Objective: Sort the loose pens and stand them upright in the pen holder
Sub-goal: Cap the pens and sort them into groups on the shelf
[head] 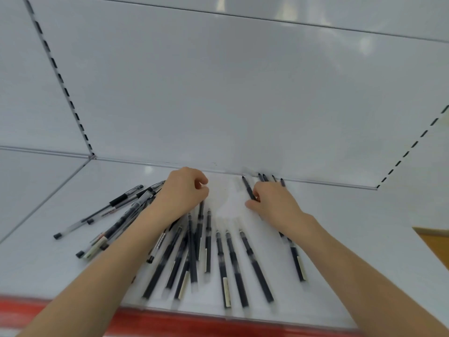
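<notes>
Here the pens lie flat on the shelf, long sides pointing to the back wall. The right hand is nearer the wall, its grip pinching some pens. The left hand is curled; I cannot tell its grip. No holder shows.

Loose pens cover the middle and left of the white shelf, fanned from the red front edge toward the back panel, which closes off the far side. A bare strip runs between the left hand and right hand. The shelf's right part lies open beyond the outermost pen.
</notes>
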`<state>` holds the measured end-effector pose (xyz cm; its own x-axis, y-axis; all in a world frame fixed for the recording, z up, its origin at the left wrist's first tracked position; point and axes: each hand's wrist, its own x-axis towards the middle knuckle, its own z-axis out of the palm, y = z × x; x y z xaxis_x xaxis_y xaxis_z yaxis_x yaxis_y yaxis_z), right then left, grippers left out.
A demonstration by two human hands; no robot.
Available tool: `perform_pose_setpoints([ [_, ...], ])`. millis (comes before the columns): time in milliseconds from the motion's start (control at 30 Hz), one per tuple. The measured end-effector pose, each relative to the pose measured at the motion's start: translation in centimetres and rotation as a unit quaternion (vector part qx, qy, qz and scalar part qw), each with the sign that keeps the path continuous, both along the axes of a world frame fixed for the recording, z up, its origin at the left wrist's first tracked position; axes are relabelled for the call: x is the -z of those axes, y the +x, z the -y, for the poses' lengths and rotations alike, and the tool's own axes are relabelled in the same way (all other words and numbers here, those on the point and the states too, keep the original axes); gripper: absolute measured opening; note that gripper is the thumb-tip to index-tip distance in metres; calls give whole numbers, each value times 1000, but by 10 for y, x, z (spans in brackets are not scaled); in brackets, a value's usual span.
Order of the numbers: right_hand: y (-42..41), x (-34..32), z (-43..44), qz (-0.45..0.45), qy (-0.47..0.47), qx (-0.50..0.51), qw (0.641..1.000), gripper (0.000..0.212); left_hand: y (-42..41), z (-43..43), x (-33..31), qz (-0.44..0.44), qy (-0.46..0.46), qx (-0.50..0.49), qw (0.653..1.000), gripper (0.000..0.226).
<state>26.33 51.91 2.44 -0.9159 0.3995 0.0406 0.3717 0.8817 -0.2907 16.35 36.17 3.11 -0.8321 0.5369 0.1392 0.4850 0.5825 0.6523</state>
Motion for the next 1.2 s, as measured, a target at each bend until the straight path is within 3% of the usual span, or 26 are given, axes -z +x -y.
perform_pose_setpoints([
  [167,7,-7,-5,-29,-69,24,997,26,-5,-6,3,-66,-72,47,994,31],
  [300,30,-23,-16,-106,-154,59,980,4,-11,-30,4,-100,-98,138,981,28],
  [467,58,-25,-22,-144,-219,98,960,7,-24,-61,10,-133,-174,239,946,33],
  [667,77,-18,-23,-153,-253,104,950,3,-31,-74,15,-157,-179,222,945,22],
  [767,80,-19,-18,-168,-272,94,943,4,-28,-70,12,-103,-73,191,973,14],
  [833,80,-24,-11,-198,-293,78,932,8,-18,-64,1,22,73,156,985,11],
  [867,79,-27,-6,-216,-305,67,925,12,-10,-59,-8,109,162,148,970,11],
  [967,76,-37,11,-258,-323,26,910,20,11,-44,-29,306,360,140,870,14],
  [1067,72,-42,28,-286,-320,-5,903,10,25,-33,-44,368,435,117,813,12],
  [1200,70,-46,41,-294,-314,-33,902,5,28,-22,-51,392,486,103,774,10],
])
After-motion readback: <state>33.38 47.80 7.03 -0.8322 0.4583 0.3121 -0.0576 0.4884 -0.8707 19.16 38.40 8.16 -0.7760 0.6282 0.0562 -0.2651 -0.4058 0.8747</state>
